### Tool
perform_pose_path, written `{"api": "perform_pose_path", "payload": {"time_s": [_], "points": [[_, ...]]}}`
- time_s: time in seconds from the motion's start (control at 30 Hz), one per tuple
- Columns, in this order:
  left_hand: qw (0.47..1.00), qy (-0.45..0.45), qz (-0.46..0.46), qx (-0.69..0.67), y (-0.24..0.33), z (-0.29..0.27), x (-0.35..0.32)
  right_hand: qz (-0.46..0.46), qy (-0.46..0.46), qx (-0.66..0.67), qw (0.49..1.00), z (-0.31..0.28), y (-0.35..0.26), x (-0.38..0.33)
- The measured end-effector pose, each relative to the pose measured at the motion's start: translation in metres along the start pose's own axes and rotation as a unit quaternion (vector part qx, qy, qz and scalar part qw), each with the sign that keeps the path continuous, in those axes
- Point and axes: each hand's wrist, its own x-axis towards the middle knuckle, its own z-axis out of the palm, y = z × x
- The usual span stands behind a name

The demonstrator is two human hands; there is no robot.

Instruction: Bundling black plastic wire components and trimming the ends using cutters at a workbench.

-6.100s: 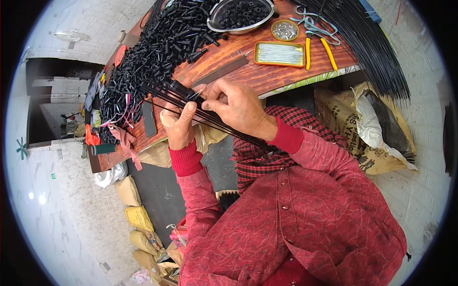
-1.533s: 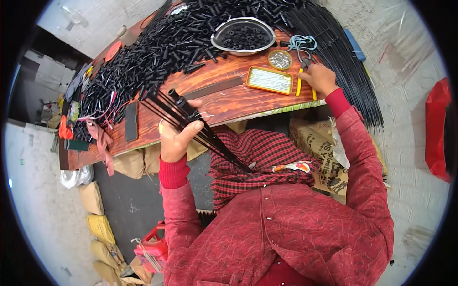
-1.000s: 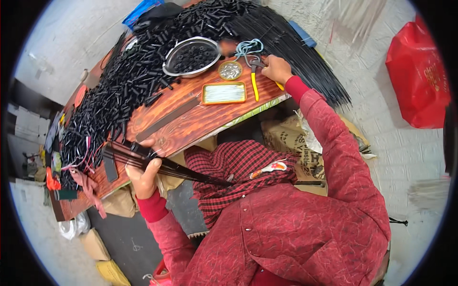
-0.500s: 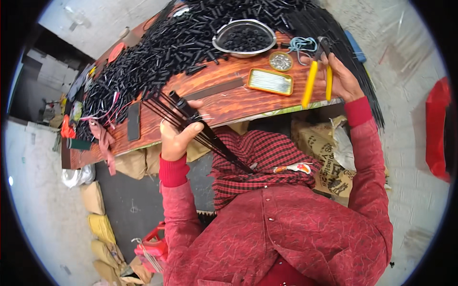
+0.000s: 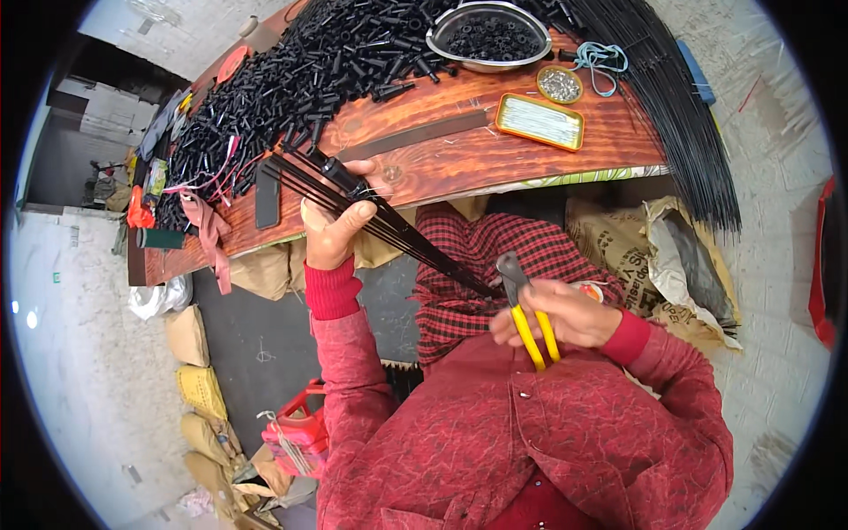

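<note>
In my left hand [image 5: 334, 237] is a bundle of thin black rods [image 5: 433, 258], resembling umbrella ribs. They slant down toward my lap, and a black tubular fitting [image 5: 337, 173] sits at the upper end. Fine silvery wires stick out beside my thumb. My right hand [image 5: 576, 311] is closed round pliers with yellow handles [image 5: 528, 339], grey jaws pointing up, in front of my jacket. The checked cloth [image 5: 539, 243] on my lap lies beneath the rods' lower ends.
Black tubular parts [image 5: 283, 106] are heaped on the wooden table [image 5: 424, 172]. A metal bowl [image 5: 435, 44] of black pieces, a yellow tin [image 5: 579, 132] of wires, a round tin [image 5: 560, 84] and blue cord [image 5: 602, 60] stand behind. Long black rods [image 5: 676, 97] overhang at right; a dark phone [image 5: 267, 199] lies left.
My right hand has brought the pliers from above the table's right side down and left to my lap. The left hand keeps its hold on the rods. The view has shifted slightly.
</note>
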Motion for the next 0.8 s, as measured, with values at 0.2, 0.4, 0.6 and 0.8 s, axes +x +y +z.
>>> {"api": "perform_pose_path", "payload": {"time_s": [0.2,0.4,0.6,0.8], "points": [[1.0,-0.009,0.01,-0.016,0.002,-0.001,-0.001,0.052,-0.053,-0.248,0.966,0.002,0.004,-0.013],[1.0,-0.02,0.002,-0.019,0.012,0.014,-0.002,-0.093,0.055,-0.374,0.921,0.012,-0.069,0.021],[0.998,-0.066,0.007,0.005,0.017,0.02,-0.001,-0.08,-0.022,-0.435,0.897,0.033,-0.122,0.032],[0.996,-0.082,0.006,0.022,0.023,0.031,0.003,-0.044,-0.043,-0.448,0.892,0.04,-0.134,0.03]]}}
